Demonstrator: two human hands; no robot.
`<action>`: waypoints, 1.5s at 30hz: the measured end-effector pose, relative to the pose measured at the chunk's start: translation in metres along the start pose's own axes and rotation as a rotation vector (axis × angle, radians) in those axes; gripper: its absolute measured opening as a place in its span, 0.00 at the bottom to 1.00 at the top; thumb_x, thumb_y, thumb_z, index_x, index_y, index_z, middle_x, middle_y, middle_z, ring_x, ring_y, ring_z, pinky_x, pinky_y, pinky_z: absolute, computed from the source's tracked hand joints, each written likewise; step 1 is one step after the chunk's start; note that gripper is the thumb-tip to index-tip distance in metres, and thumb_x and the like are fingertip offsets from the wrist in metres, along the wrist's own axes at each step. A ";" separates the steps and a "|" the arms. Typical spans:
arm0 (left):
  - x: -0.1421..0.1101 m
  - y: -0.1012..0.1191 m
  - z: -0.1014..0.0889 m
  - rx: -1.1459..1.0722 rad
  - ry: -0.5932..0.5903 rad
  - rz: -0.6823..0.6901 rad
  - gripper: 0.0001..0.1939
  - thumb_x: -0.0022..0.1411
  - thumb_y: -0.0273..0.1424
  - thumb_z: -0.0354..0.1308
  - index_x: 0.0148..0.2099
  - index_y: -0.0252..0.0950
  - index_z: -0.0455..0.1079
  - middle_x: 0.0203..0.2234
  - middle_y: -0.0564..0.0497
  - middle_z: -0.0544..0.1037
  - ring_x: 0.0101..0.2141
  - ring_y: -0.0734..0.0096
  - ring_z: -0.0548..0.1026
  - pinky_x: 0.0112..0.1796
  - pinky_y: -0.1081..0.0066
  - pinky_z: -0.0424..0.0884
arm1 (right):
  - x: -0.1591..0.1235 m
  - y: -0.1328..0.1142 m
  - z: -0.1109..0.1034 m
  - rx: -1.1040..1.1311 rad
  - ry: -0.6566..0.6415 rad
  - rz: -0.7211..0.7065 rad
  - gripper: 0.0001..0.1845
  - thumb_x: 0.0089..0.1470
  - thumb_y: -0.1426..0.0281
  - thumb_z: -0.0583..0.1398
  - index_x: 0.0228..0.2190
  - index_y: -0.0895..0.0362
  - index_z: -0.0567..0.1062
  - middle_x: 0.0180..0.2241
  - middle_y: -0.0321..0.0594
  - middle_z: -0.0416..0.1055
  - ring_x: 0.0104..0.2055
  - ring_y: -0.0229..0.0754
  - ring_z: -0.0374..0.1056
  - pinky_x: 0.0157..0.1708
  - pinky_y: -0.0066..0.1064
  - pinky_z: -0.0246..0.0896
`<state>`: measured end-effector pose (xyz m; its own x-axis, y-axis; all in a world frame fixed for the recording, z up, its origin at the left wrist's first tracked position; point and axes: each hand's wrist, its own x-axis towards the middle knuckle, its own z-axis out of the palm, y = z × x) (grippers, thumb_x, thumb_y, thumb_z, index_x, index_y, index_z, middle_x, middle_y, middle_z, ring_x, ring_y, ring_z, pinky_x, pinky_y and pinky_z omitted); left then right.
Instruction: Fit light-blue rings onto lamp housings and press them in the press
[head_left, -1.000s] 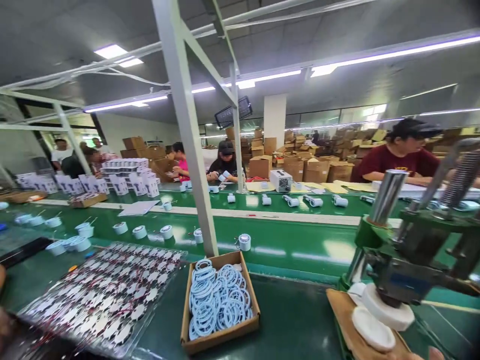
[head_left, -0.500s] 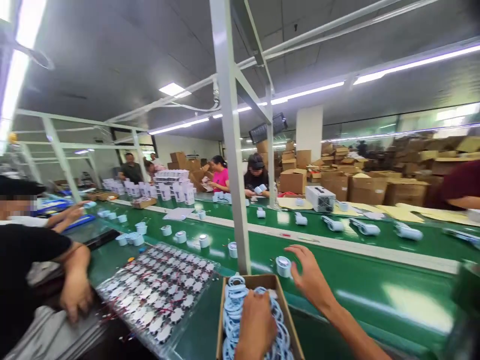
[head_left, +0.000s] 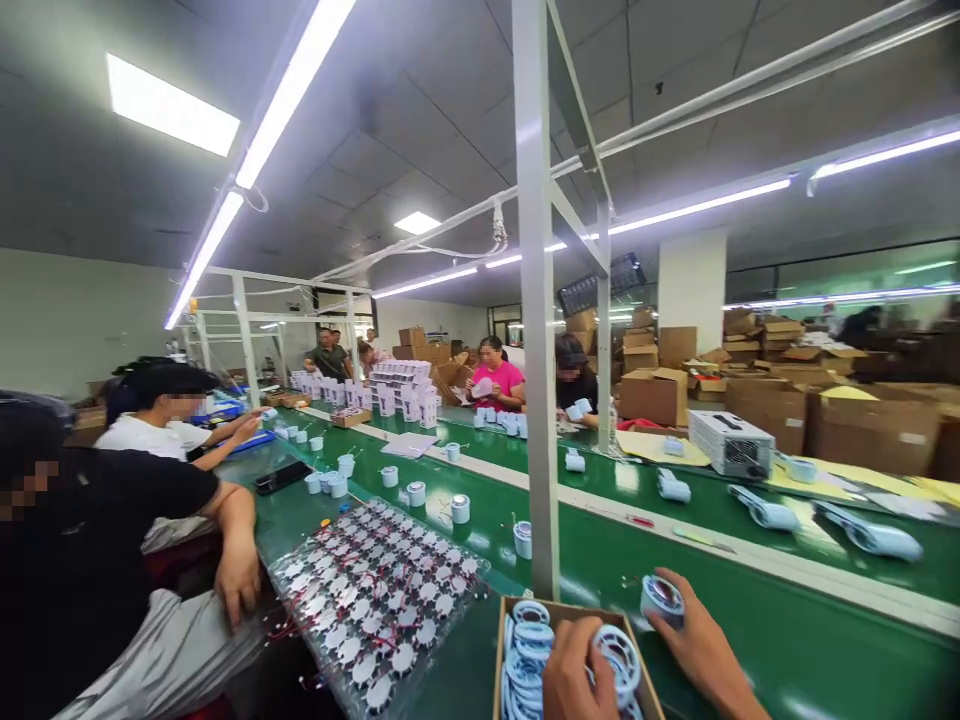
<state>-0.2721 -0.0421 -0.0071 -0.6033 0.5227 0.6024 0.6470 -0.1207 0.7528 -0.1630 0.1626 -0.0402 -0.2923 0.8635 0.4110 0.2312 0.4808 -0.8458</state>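
My left hand (head_left: pixel 577 672) is at the cardboard box (head_left: pixel 504 655), fingers closed on a light blue plastic ring (head_left: pixel 618 662) that stands tilted above the others. More rings (head_left: pixel 525 645) of the same kind lie heaped in the box. To the right, my right hand (head_left: pixel 701 645) grips a light blue round housing (head_left: pixel 663 602) at the conveyor's near side, thumb in front and fingers behind. A dark round part shows in the housing's open top, and thin wires stick out on its left.
Similar housings (head_left: pixel 460 509) stand along the green conveyor belt (head_left: pixel 750 610). Left of the box lies a sheet of white round parts with red wires (head_left: pixel 375 600). A white metal post (head_left: pixel 535 300) rises behind the box. Co-workers sit at the left; a black-sleeved arm (head_left: pixel 236 540) rests nearby.
The view has swung left. My right hand, open beside the housing before, has closed around it. My left hand has come up from among the rings with one ring showing in its fingers.
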 end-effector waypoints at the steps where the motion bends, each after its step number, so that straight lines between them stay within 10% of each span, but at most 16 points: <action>1: -0.001 0.008 -0.006 -0.078 0.015 -0.040 0.19 0.69 0.35 0.47 0.48 0.38 0.80 0.40 0.42 0.83 0.43 0.57 0.81 0.46 0.64 0.76 | -0.008 -0.003 -0.008 -0.001 -0.001 0.020 0.34 0.39 0.48 0.62 0.48 0.47 0.68 0.40 0.44 0.79 0.45 0.66 0.77 0.52 0.58 0.69; 8: -0.073 0.047 -0.023 -0.409 -0.338 -0.363 0.29 0.63 0.57 0.57 0.44 0.35 0.78 0.31 0.46 0.83 0.28 0.66 0.80 0.29 0.74 0.76 | -0.127 -0.013 -0.097 0.014 -0.082 0.196 0.43 0.51 0.54 0.66 0.63 0.50 0.57 0.53 0.45 0.74 0.54 0.53 0.74 0.59 0.45 0.68; 15: -0.138 0.044 -0.027 -0.009 -0.606 -0.231 0.19 0.70 0.42 0.50 0.50 0.41 0.80 0.42 0.46 0.84 0.40 0.58 0.82 0.46 0.64 0.77 | -0.217 -0.040 -0.140 0.006 -0.189 0.309 0.37 0.51 0.66 0.65 0.61 0.50 0.61 0.58 0.43 0.69 0.60 0.50 0.68 0.66 0.47 0.60; 21: -0.145 0.033 -0.025 0.240 -0.684 0.014 0.25 0.57 0.34 0.63 0.58 0.40 0.75 0.51 0.44 0.80 0.51 0.46 0.76 0.55 0.49 0.71 | -0.231 -0.040 -0.129 -0.008 -0.106 0.283 0.32 0.55 0.66 0.63 0.60 0.49 0.63 0.60 0.42 0.68 0.61 0.51 0.67 0.65 0.46 0.61; 29: -0.117 0.067 -0.017 0.030 -0.637 0.115 0.26 0.62 0.31 0.56 0.62 0.42 0.70 0.55 0.46 0.77 0.55 0.56 0.74 0.57 0.57 0.71 | -0.233 -0.053 -0.132 -0.036 -0.254 0.237 0.32 0.54 0.67 0.65 0.59 0.52 0.66 0.60 0.46 0.67 0.62 0.51 0.64 0.65 0.46 0.59; 36: -0.091 0.089 0.005 -0.021 -0.935 0.045 0.32 0.56 0.25 0.56 0.64 0.42 0.70 0.54 0.46 0.75 0.56 0.58 0.73 0.60 0.57 0.69 | -0.234 -0.057 -0.139 0.024 -0.280 0.214 0.39 0.49 0.74 0.63 0.63 0.51 0.66 0.62 0.46 0.67 0.64 0.51 0.63 0.67 0.48 0.55; 45: -0.090 0.081 0.007 0.012 -0.935 -0.008 0.30 0.55 0.27 0.61 0.61 0.41 0.73 0.52 0.46 0.77 0.54 0.56 0.74 0.58 0.55 0.70 | -0.234 -0.056 -0.144 0.029 -0.277 0.215 0.39 0.52 0.71 0.64 0.65 0.50 0.64 0.64 0.45 0.65 0.66 0.50 0.60 0.68 0.46 0.55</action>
<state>-0.1624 -0.0933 -0.0021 0.0092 0.9908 0.1349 0.6526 -0.1082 0.7500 0.0260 -0.0446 -0.0397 -0.4809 0.8689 0.1176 0.2899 0.2841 -0.9139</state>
